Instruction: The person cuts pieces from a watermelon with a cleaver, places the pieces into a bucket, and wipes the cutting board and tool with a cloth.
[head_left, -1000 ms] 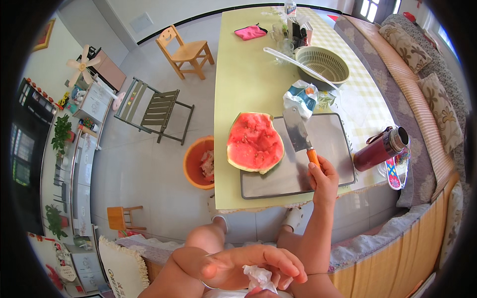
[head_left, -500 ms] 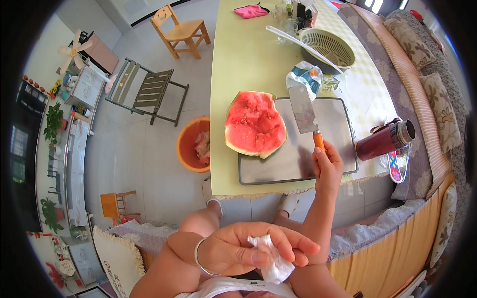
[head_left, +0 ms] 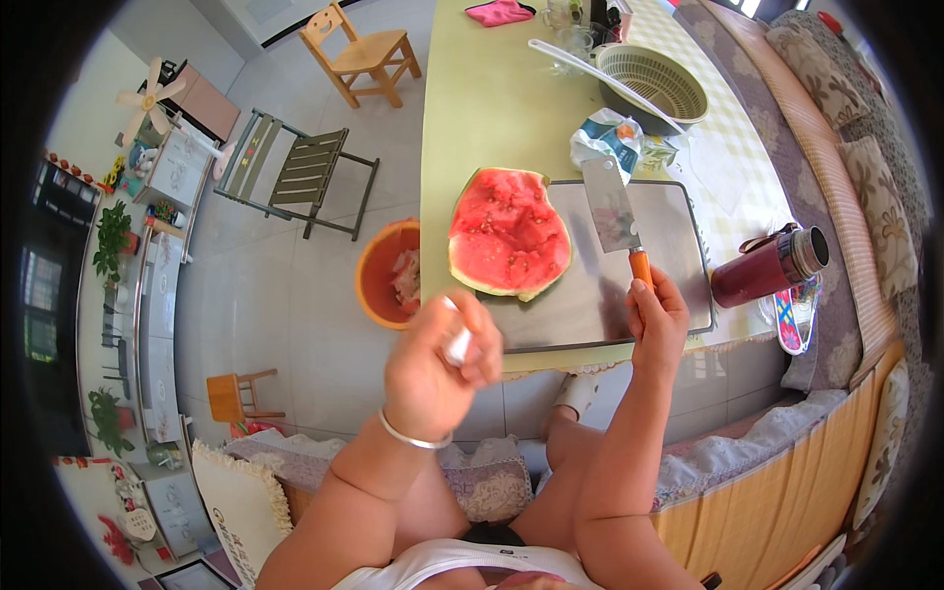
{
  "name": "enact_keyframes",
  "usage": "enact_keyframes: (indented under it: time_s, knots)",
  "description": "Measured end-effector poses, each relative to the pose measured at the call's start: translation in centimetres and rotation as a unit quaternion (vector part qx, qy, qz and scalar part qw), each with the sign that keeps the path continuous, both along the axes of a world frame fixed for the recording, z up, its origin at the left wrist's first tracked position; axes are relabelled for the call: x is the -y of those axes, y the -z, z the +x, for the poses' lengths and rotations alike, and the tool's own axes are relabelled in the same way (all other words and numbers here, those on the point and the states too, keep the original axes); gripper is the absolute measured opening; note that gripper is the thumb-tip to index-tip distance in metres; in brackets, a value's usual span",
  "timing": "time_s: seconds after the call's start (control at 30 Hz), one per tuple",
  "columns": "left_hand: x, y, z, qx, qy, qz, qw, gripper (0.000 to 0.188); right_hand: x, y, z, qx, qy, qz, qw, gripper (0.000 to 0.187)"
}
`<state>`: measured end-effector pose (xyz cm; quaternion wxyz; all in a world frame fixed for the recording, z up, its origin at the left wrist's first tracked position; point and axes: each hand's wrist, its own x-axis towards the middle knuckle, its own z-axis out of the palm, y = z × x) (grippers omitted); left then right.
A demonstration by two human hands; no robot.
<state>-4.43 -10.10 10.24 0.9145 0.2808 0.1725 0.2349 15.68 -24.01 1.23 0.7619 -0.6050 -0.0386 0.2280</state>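
Tissue [head_left: 456, 346]: wadded in L hand [head_left: 425, 366], fingers curled; just moved fwd, now nr bucket [head_left: 370, 267]; cutting prob. on hold.
Knife [head_left: 612, 208]: gripped in R hand [head_left: 659, 317], pointing away from it.
Melon [head_left: 506, 236]: just past L hand, flesh up.

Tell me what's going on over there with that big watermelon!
Someone is sitting at the table with both hands busy. The right-hand grip holds a cleaver by its orange handle, blade pointing away. The left-hand grip, a bit blurred, is closed around a crumpled white tissue, near the table's edge. The watermelon piece lies red side up, overlapping the left side of the metal board. The blade isn't touching the fruit.
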Motion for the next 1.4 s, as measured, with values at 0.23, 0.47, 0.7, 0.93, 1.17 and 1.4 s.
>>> enact_keyframes:
  time_s: [0.23,0.47,0.7,0.93,1.17,1.4]
  knots:
    - [-4.7,5.6,0.4,-0.086,-0.194,0.207,0.955,0.046,0.8,-0.4,0.4,-0.005,-0.009,0.002,1.000,0.034]
    - [-6.9,8.6,-0.2,-0.292,-0.120,0.315,0.895,0.030,0.7,-0.7,0.5,-0.014,-0.015,0.016,1.000,0.029]
    - [-5.6,9.9,1.3,-0.320,-0.013,0.338,0.885,0.042,0.9,-0.6,0.5,-0.011,-0.028,0.013,0.999,0.025]
    - [-5.8,10.0,1.8,-0.297,-0.038,0.242,0.923,0.025,1.0,-1.0,0.4,-0.004,-0.030,0.020,0.999,0.024]
    - [-7.4,10.7,1.6,-0.273,-0.117,0.212,0.931,0.024,1.4,-1.7,0.1,0.014,-0.050,-0.004,0.999,0.024]
    - [-7.7,10.8,1.7,-0.284,-0.094,0.206,0.932,0.028,2.1,-3.6,-0.6,0.085,-0.068,-0.091,0.990,0.028]
